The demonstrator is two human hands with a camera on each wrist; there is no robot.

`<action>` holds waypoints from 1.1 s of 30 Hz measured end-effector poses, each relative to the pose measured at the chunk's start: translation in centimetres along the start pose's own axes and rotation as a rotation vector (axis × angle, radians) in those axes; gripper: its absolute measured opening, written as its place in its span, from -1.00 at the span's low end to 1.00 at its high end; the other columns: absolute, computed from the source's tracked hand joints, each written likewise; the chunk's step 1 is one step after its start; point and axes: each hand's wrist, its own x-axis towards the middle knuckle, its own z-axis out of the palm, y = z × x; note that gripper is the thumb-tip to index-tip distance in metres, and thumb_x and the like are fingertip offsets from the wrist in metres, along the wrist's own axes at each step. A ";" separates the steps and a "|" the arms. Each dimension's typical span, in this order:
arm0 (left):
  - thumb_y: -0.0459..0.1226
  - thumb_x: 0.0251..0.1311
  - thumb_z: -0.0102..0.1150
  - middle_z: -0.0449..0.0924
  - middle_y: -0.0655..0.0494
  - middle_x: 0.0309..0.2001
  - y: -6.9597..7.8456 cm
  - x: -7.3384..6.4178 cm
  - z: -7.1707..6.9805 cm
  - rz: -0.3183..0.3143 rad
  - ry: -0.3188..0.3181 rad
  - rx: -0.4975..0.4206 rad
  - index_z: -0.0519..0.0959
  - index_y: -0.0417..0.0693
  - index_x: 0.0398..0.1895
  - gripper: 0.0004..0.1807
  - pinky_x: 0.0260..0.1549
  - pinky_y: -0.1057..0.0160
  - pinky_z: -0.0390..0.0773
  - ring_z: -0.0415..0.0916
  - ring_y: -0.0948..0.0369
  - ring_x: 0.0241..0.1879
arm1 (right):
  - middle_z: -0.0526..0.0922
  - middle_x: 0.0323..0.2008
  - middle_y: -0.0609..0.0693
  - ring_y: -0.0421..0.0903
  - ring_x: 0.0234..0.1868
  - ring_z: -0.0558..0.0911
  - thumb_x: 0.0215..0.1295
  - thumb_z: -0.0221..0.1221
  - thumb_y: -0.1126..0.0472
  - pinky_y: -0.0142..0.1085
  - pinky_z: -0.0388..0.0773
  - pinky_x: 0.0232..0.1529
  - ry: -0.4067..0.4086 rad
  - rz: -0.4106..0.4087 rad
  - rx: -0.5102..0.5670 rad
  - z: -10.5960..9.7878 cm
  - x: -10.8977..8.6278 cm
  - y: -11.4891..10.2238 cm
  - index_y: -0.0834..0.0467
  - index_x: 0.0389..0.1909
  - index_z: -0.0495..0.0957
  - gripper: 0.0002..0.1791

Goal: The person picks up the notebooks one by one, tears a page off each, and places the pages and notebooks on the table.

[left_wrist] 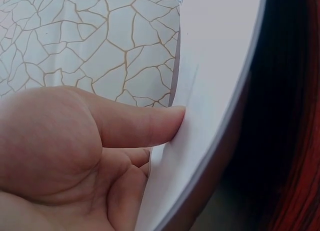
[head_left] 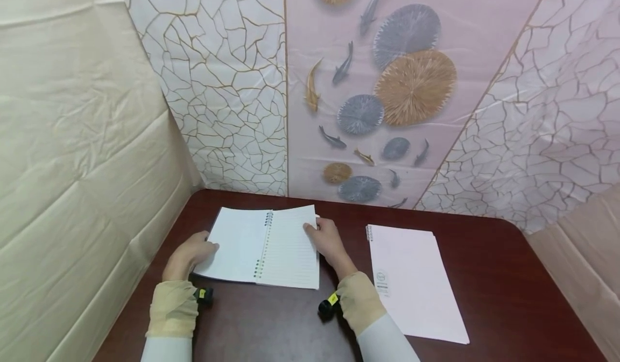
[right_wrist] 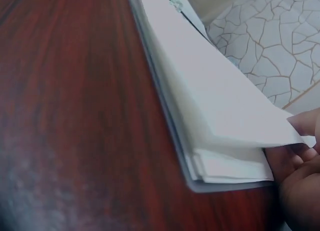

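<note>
A spiral-bound notebook (head_left: 237, 243) lies open on the dark red-brown table, its left side blank and its right page (head_left: 290, 254) lined. My left hand (head_left: 190, 253) grips the notebook's left edge. In the left wrist view the thumb presses on the blank side while the other fingers go behind it, partly hidden. On the opposite side, my right hand (head_left: 329, 242) pinches the outer edge of the lined page between thumb and fingers. The right wrist view has that raised page (right_wrist: 220, 101) bowed up from the sheets (right_wrist: 235, 168) and cover beneath.
To the right lies a second pad with a white cover (head_left: 411, 276), spiral binding (head_left: 370, 233) at its upper left corner. The table (head_left: 271, 324) ends at a patterned cloth backdrop (head_left: 242, 109). Beige cloth (head_left: 87, 190) hangs on the left.
</note>
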 end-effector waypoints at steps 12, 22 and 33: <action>-0.25 0.54 -0.07 -0.08 -0.63 0.55 0.1 -0.1 0.0 -0.024 -0.004 -0.031 -0.06 -0.60 0.58 -0.23 0.51 -0.35 0.07 -0.06 -0.44 0.56 | 0.78 -0.33 0.06 -0.09 -0.34 0.74 0.60 0.17 0.13 -0.20 0.69 -0.29 -0.004 -0.080 -0.017 0.3 -0.4 0.2 0.30 0.11 0.70 -0.66; -0.26 0.53 -0.06 -0.02 -0.63 0.53 0.4 0.0 0.1 -0.011 0.005 0.007 -0.01 -0.61 0.56 -0.25 0.51 -0.32 0.10 -0.01 -0.44 0.55 | 0.53 -0.62 0.00 -0.13 -0.56 0.45 0.59 0.19 0.11 -0.25 0.50 -0.44 0.030 -0.132 -0.083 0.3 -0.7 0.4 0.28 -0.02 0.72 -0.70; -0.23 0.53 -0.07 -0.03 -0.62 0.55 0.4 0.0 0.0 -0.019 0.011 0.055 0.01 -0.62 0.55 -0.24 0.53 -0.32 0.06 -0.04 -0.44 0.56 | 0.38 -0.68 -0.07 -0.15 -0.62 0.29 0.60 0.20 0.11 -0.26 0.36 -0.51 0.027 -0.164 -0.106 0.3 -1.0 0.3 0.23 -0.04 0.72 -0.74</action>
